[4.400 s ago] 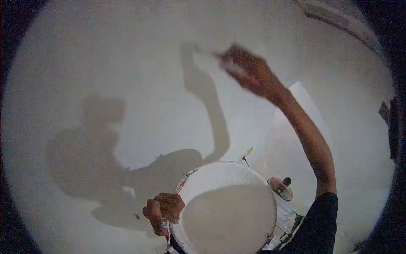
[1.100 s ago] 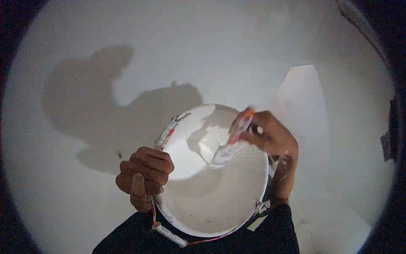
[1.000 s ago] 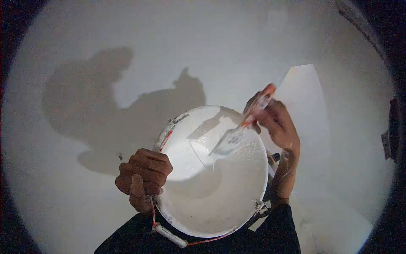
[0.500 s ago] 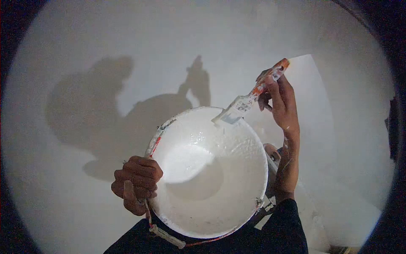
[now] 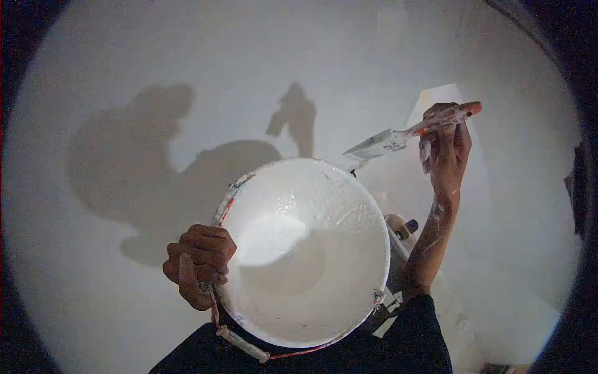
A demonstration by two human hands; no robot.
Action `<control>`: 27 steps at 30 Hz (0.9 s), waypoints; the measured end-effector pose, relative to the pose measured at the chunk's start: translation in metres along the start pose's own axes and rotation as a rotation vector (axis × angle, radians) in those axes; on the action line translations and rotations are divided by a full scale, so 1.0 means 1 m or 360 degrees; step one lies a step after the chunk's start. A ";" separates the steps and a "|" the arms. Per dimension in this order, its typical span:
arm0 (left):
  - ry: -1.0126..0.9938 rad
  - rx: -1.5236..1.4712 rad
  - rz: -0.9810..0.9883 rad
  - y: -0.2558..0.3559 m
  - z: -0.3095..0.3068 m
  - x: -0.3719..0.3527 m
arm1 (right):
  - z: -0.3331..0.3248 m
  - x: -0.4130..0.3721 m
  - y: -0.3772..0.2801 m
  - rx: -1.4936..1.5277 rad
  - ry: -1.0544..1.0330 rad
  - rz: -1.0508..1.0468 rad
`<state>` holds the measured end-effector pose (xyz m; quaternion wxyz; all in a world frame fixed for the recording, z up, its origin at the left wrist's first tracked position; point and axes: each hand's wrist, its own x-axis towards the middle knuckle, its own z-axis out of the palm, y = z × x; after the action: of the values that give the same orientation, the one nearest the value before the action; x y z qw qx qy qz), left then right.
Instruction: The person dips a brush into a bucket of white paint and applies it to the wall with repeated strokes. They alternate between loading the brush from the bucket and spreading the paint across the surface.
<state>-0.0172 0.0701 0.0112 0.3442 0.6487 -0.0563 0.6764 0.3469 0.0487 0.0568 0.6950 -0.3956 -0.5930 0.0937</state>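
Note:
My left hand (image 5: 198, 265) is closed around the left rim of a white bucket (image 5: 358, 249), beside its wire handle. That handle hangs along the near side, with a pale grip (image 5: 244, 345) on it. White paint (image 5: 283, 274) lies inside, and smears coat the inner wall and rim. In my right hand (image 5: 447, 146) is a paintbrush (image 5: 389, 142) with an orange, paint-spattered handle. The brush is just beyond the bucket's upper right rim, apart from it, its white bristles pointing left. Paint marks my right fingers and forearm.
A pale wall (image 5: 349, 68) fills the background, carrying shadows (image 5: 124, 156) of a person and the bucket. Partly hidden behind the bucket's right side is an object with a dark knob (image 5: 411, 226). A dark item (image 5: 579, 190) stands at the far right edge.
My right hand has moved right, lifting the brush away from the bucket's rim and turning it nearer to level. The bucket and my left hand have shifted only slightly left.

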 end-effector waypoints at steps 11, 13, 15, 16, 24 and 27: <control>0.0156 -0.0171 0.0049 -0.009 0.002 -0.012 | 0.004 0.004 0.035 0.0517 -0.0766 0.0376; 0.0139 -0.0176 -0.0021 -0.006 0.001 -0.011 | 0.001 0.004 0.048 0.0146 -0.0870 0.0407; 0.0123 -0.0187 -0.0094 -0.006 0.000 -0.012 | 0.003 0.004 0.056 0.0253 -0.0835 0.0423; 0.0115 -0.0032 -0.0015 -0.007 0.000 -0.013 | 0.004 0.004 0.057 0.0360 -0.0797 0.0432; 0.0506 0.0169 -0.0009 -0.009 -0.002 -0.028 | -0.025 0.004 0.057 0.0336 -0.0552 0.0358; 0.0507 0.0251 -0.0001 -0.010 -0.003 -0.031 | -0.037 0.004 0.036 0.0123 -0.0422 0.0340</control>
<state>-0.0168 0.0673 -0.0215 0.2970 0.5584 0.0523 0.7728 0.3933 0.0586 0.0367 0.6116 -0.4134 -0.6300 0.2412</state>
